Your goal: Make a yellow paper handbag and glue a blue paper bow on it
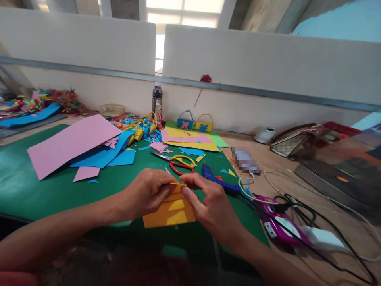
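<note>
A piece of yellow paper (169, 214) is held near the front edge of the green mat, its upper edge folded over. My left hand (151, 190) pinches the fold from the left, and my right hand (205, 198) grips it from the right with thumb and fingers. The lower part of the sheet hangs flat below both hands. Just beyond my fingers lie scissors (182, 163) with red and yellow handles, their blades partly spread. A blue glue gun (220, 180) rests to the right of them.
Pink card (74, 145) and blue sheets (104, 157) lie left on the green mat (53, 198). Small paper bags (185, 123) stand by the white partition. A purple power strip (281, 226) with cables, a phone (245, 160) and a handbag (293, 141) are on the right.
</note>
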A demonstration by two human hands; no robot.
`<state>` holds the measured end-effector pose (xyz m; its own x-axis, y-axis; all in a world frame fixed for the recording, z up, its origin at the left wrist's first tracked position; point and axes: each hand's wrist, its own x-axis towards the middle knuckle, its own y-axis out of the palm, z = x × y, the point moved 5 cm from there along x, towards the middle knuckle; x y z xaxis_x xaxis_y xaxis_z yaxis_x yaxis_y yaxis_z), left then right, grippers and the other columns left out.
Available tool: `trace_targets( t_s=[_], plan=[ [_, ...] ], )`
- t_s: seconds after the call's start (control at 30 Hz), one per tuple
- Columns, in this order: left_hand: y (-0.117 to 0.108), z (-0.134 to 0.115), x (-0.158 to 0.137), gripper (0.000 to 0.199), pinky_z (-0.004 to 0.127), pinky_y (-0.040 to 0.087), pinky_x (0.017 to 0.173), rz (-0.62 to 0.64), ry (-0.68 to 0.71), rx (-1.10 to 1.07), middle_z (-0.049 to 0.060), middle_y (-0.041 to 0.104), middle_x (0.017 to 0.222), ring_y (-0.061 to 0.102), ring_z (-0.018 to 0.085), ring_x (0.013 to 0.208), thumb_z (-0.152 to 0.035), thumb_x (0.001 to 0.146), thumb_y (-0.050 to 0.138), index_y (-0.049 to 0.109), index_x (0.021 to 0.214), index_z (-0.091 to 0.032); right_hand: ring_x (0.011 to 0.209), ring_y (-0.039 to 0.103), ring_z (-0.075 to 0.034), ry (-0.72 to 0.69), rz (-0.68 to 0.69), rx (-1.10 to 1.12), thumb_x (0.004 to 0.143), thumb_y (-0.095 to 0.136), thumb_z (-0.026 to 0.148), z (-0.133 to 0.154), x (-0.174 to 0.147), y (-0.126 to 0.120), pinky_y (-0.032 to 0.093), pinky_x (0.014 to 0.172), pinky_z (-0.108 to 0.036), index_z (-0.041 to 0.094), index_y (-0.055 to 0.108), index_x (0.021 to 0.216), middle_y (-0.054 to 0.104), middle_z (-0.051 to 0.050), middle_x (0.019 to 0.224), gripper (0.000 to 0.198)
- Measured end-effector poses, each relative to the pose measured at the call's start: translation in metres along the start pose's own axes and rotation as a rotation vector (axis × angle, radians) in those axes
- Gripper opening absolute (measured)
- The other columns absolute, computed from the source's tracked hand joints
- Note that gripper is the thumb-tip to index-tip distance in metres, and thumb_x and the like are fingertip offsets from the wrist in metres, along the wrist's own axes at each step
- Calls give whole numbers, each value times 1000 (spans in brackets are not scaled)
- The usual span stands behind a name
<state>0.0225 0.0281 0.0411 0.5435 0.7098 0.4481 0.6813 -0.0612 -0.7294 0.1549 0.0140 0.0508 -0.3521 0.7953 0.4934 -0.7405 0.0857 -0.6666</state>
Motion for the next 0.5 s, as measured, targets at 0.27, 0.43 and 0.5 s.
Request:
trace_targets(
  t_s=[0.27,0.43,0.5],
  plan=[
    [3,0,-1,22,18,29,49,10,-35,-61,-1,53,59,41,8,50,-14,83,39,60,73,-14,64,60,-15,121,14,-1,82,51,15,-3,0,-2,44,61,-26,20,58,72,66,-1,70,13],
    [7,-2,-3,25,18,28,49,4,13,18,-2,49,57,39,8,50,-15,84,37,57,69,-14,59,57,-13,88,-9,21,81,52,14,-2,-2,0,41,58,-24,19,58,68,63,1,64,16],
    [9,-2,-4,28,19,28,50,-2,30,79,-2,48,56,39,8,50,-17,86,35,56,68,-15,59,57,-12,76,-23,44,81,53,13,-2,-2,-1,41,57,-23,19,58,68,62,2,64,15]
  ],
)
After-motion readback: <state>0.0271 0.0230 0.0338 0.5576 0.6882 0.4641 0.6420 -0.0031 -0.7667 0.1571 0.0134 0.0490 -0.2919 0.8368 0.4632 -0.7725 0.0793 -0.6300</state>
